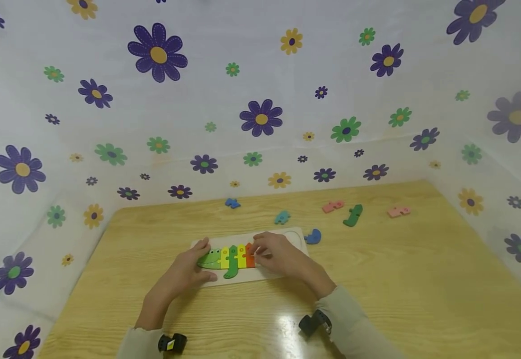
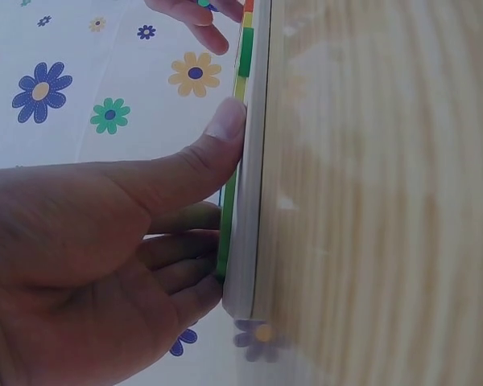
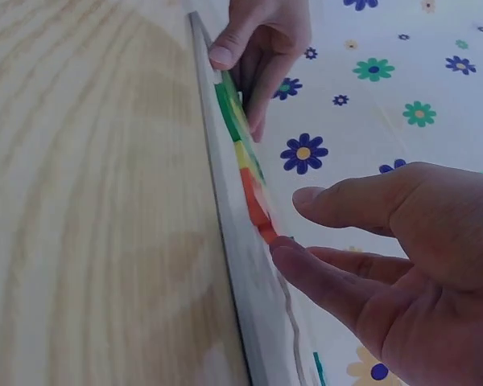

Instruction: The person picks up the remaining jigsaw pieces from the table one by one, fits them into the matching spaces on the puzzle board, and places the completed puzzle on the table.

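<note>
A pale wooden puzzle board [image 1: 251, 280] lies on the table with a crocodile shape in it. The green head piece [image 1: 211, 259], yellow pieces [image 1: 241, 257], a green leg piece [image 1: 231, 267] and orange-red body piece [image 1: 250, 260] sit in a row. My left hand [image 1: 186, 268] holds the board's left end, thumb on the near side and fingers toward the far side. With a fingertip my right hand [image 1: 280, 254] touches the orange piece [image 3: 255, 199]; its thumb [image 3: 318, 199] stands apart from that finger. The right hand hides part of the board's middle.
Beyond the board lie a blue piece [image 1: 232, 203], a teal piece [image 1: 282, 217], two pink pieces [image 1: 333, 206] and a green piece [image 1: 353, 215]. A curved dark blue piece [image 1: 314, 236] is beside the board's right end. Flower-patterned cloth [image 1: 206, 99] surrounds the wooden table [image 1: 399, 279].
</note>
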Demonstrator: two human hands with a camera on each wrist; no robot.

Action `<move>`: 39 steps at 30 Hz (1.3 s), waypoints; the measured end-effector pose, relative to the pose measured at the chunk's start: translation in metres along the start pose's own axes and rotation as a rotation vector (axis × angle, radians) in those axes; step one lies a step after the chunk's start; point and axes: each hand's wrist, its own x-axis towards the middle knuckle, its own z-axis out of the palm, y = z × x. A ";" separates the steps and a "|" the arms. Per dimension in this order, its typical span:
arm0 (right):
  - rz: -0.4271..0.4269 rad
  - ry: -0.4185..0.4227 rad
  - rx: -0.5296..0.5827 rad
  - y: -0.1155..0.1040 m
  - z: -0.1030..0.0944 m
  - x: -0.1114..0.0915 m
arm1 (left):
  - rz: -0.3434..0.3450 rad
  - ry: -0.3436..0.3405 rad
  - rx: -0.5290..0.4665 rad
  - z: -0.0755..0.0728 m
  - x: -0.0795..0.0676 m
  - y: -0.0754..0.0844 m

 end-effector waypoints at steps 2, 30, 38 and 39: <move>0.022 0.004 0.018 0.000 -0.005 -0.002 | -0.013 -0.001 -0.003 0.000 0.000 0.001; -0.018 0.314 -0.042 0.009 -0.066 -0.031 | 0.005 -0.014 0.012 -0.003 0.000 0.000; -0.032 0.369 -0.080 0.011 -0.079 -0.038 | -0.011 -0.013 0.007 -0.003 -0.001 0.001; -0.037 0.374 -0.085 0.013 -0.081 -0.039 | -0.013 -0.017 0.000 -0.002 -0.001 0.001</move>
